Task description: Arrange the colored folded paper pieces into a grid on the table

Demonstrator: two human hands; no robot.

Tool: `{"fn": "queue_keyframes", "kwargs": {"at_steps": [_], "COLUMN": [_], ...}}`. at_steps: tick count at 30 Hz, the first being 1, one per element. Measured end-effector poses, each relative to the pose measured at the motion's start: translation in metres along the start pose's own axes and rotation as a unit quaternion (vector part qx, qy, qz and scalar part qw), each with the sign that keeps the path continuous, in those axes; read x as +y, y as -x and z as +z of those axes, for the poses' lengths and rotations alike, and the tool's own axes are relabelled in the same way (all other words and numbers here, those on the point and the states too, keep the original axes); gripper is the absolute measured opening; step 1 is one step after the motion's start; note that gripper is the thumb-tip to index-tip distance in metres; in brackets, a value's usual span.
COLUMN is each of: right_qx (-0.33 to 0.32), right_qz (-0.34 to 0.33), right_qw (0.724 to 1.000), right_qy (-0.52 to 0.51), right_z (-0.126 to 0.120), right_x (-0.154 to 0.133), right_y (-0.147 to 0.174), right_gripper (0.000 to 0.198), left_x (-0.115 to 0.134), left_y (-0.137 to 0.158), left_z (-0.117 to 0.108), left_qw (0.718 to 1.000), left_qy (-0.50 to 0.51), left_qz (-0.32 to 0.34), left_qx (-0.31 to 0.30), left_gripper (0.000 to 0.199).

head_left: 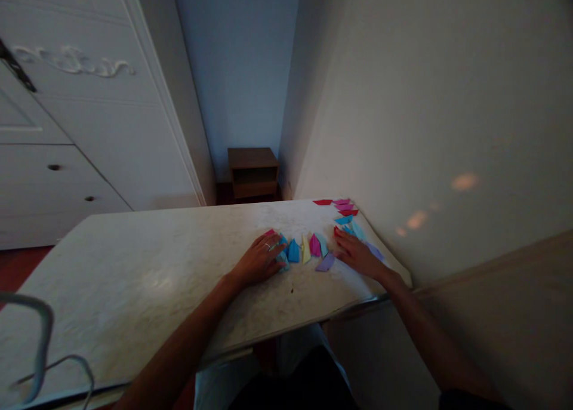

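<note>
Several folded paper pieces lie in a row across the table, among them a blue piece (pixel 293 251), a cream piece (pixel 305 249) and a magenta piece (pixel 315 245). At the row's left end my left hand (pixel 262 259), with a ring on one finger, rests over blue and pink pieces, its thumb apart from the fingers. On the right, my right hand (pixel 358 253) lies with fingers stretched out, their tips at a red folded paper piece (pixel 336 231). A purple piece (pixel 325 262) sits just left of its thumb. Both palms are hidden.
More folded papers, including a red strip (pixel 323 202), lie along the right end of the marbled table (pixel 147 267), beside the wall (pixel 425 111). A grey cable (pixel 45 332) curves over the near left. Beyond stand a white cabinet (pixel 102 141) and a brown nightstand (pixel 253 158).
</note>
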State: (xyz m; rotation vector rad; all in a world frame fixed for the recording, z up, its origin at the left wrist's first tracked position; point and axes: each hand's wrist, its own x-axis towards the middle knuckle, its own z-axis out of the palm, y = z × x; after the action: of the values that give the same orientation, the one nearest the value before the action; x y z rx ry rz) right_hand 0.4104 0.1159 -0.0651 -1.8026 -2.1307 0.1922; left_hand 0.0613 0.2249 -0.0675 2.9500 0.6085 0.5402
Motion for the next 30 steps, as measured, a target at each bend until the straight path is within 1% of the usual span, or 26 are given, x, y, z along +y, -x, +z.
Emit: {"fn": "queue_keyframes", "kwargs": {"at_steps": [3,5,8,11,14,18,22,24,26,30], "right_qx": [-0.019,-0.023,-0.013,-0.001,0.039,0.104,0.140,0.152,0.159,0.157], "right_qz": [-0.031,-0.032,-0.032,-0.044,-0.037,0.015,0.046,0.045,0.040,0.030], "right_qw": [0.999,0.999,0.999,0.999,0.998,0.992,0.986,0.984,0.984,0.984], "right_qy": [0.014,0.014,0.007,0.006,0.026,0.066,0.076,0.075,0.075,0.073], "right_z": [0.014,0.020,0.024,0.022,0.016,0.016,0.029,0.036,0.039,0.035], "right_x": [-0.025,-0.039,-0.047,-0.041,-0.027,-0.006,0.006,0.008,0.008,0.002], "right_y": [0.009,0.011,0.013,0.016,0.021,0.030,0.038,0.041,0.042,0.037], "right_gripper": [0.057,0.055,0.051,0.050,0.051,0.053,0.054,0.054,0.053,0.047], "left_x": [-0.003,-0.006,-0.009,-0.005,0.010,0.043,0.066,0.070,0.070,0.061], "left_y": [0.000,0.000,0.000,-0.002,-0.011,-0.035,-0.060,-0.066,-0.065,-0.051], "left_z": [-0.002,-0.004,-0.007,-0.009,-0.012,-0.014,-0.002,0.007,0.015,0.025], "left_qw": [1.000,0.999,0.998,0.997,0.998,0.999,0.997,0.995,0.994,0.993], "left_qy": [-0.006,-0.004,0.002,0.003,0.002,-0.001,-0.012,-0.025,-0.041,-0.063], "left_qz": [-0.015,-0.029,-0.055,-0.074,-0.056,-0.014,0.003,-0.001,-0.010,-0.033], "left_qx": [-0.007,-0.012,-0.008,0.008,0.011,-0.029,-0.078,-0.092,-0.101,-0.091], "left_gripper": [0.052,0.051,0.051,0.052,0.051,0.055,0.058,0.058,0.057,0.052]}}
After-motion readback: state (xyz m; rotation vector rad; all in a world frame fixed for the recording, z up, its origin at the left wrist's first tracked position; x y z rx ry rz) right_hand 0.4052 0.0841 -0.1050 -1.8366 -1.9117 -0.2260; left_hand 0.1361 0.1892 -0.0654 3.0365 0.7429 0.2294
